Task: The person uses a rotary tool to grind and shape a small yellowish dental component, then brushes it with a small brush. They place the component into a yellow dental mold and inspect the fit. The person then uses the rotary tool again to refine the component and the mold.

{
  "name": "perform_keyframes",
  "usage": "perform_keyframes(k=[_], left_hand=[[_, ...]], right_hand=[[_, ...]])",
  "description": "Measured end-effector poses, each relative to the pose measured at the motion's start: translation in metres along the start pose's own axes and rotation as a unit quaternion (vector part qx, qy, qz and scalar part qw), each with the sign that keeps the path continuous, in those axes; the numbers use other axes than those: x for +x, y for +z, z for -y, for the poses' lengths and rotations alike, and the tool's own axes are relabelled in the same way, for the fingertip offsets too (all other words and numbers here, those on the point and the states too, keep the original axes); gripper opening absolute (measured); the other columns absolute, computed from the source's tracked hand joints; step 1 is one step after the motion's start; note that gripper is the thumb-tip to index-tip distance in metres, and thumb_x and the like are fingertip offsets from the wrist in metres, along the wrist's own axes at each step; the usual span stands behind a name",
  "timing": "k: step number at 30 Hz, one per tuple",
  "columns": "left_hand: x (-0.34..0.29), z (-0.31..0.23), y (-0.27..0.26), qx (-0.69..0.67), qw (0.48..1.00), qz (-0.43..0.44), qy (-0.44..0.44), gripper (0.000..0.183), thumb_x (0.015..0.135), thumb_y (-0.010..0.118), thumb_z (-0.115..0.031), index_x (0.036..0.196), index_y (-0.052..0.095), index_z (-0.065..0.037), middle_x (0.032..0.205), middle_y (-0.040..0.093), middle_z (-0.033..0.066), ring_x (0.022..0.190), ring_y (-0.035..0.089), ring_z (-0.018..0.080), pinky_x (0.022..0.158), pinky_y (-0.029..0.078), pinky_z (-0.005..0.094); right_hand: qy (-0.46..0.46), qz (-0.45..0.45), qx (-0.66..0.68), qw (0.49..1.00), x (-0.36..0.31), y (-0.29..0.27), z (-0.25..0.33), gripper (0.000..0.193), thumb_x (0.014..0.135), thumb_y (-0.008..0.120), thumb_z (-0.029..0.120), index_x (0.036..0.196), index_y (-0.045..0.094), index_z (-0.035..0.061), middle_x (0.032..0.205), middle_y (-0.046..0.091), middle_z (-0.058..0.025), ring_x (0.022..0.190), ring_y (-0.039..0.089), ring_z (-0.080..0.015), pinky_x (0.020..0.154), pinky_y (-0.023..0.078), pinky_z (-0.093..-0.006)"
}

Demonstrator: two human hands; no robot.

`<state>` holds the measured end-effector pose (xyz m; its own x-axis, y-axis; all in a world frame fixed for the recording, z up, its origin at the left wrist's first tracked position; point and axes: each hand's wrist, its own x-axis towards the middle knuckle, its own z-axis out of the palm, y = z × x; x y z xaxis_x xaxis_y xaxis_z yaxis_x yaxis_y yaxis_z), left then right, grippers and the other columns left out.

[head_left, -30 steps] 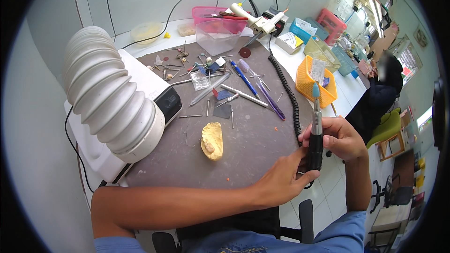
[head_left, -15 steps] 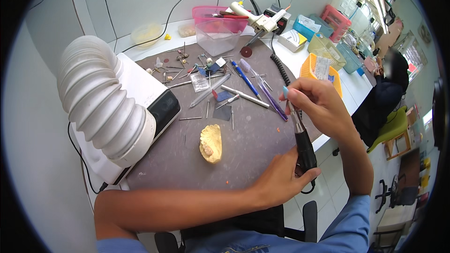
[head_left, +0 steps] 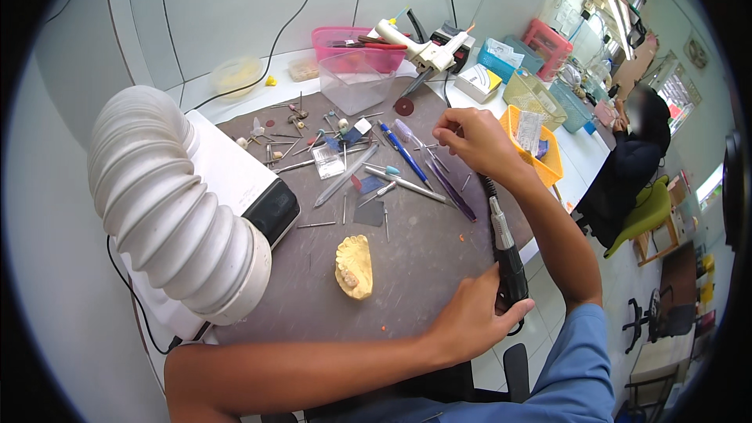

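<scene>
My left hand (head_left: 474,309) is wrapped round the black body of a rotary handpiece (head_left: 511,262) at the table's right edge. The handpiece points away from me, and its metal nose has no bur in it. Farther off, my right hand (head_left: 476,139) hovers over the back right of the table, fingers curled in, with nothing visible in them. A bur with a light-blue tip (head_left: 393,170) lies among the tools, beside a metal rod. Nearer to me, a yellow dental cast (head_left: 355,266) rests on the grey tabletop, apart from both hands.
A white ribbed suction hose (head_left: 176,204) and its box fill the left side. Several burs, pens (head_left: 403,153) and discs lie scattered at the back. Behind them stand a pink tub (head_left: 352,39) and a glue gun (head_left: 419,51). A yellow basket (head_left: 548,160) sits right; a person (head_left: 638,141) sits beyond.
My right hand has let go of the blue-tipped bur, which now lies on the table, and has moved left and away from the handpiece's nose. My left hand keeps its hold.
</scene>
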<state>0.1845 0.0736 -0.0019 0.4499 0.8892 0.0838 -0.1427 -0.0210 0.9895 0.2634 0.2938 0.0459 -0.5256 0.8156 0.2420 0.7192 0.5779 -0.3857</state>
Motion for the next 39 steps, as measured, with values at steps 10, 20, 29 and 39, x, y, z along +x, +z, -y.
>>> perform_keyframes(k=[10, 20, 29, 39], left_hand=[[0.0, 0.0, -0.002, -0.005, 1.0, 0.009, -0.007, 0.041, 0.095, 0.073, -0.025, 0.112, 0.054, 0.007, 0.093, 0.072, 0.0165, 0.083, 0.073, 0.0225, 0.075, 0.057, 0.0361], [0.0, 0.0, -0.002, 0.003, 1.0, 0.009, -0.002, 0.041, 0.095, 0.073, -0.026, 0.113, 0.055, 0.006, 0.09, 0.072, 0.0162, 0.082, 0.073, 0.0227, 0.074, 0.057, 0.0361], [-0.001, 0.0, -0.003, 0.025, 1.0, -0.005, 0.002, 0.04, 0.095, 0.073, -0.026, 0.112, 0.054, 0.005, 0.089, 0.07, 0.0159, 0.08, 0.072, 0.025, 0.074, 0.057, 0.0376], [0.0, 0.006, 0.002, 0.003, 1.0, -0.008, 0.002, 0.039, 0.095, 0.072, -0.024, 0.112, 0.053, 0.005, 0.091, 0.07, 0.0163, 0.084, 0.073, 0.0251, 0.077, 0.057, 0.0375]], right_hand=[[-0.001, 0.043, -0.133, 0.99, 0.007, 0.011, 0.003, 0.014, 0.082, 0.071, 0.017, 0.087, 0.075, 0.0047, 0.088, 0.075, -0.0141, 0.086, 0.072, -0.0322, 0.08, 0.056, -0.0429], [-0.065, 0.057, -0.18, 0.98, 0.004, 0.006, 0.007, 0.013, 0.083, 0.066, 0.015, 0.086, 0.069, 0.0028, 0.087, 0.073, -0.0163, 0.088, 0.071, -0.0345, 0.08, 0.054, -0.0444], [-0.057, 0.056, 0.056, 0.995, -0.025, -0.027, 0.017, 0.024, 0.084, 0.067, 0.013, 0.106, 0.07, 0.0019, 0.08, 0.07, -0.0102, 0.078, 0.069, -0.0203, 0.075, 0.054, -0.0347], [0.0, 0.065, 0.361, 0.93, -0.074, -0.057, 0.064, 0.025, 0.093, 0.064, 0.003, 0.117, 0.06, -0.0029, 0.088, 0.069, -0.0088, 0.078, 0.071, -0.0122, 0.073, 0.059, -0.0244]])
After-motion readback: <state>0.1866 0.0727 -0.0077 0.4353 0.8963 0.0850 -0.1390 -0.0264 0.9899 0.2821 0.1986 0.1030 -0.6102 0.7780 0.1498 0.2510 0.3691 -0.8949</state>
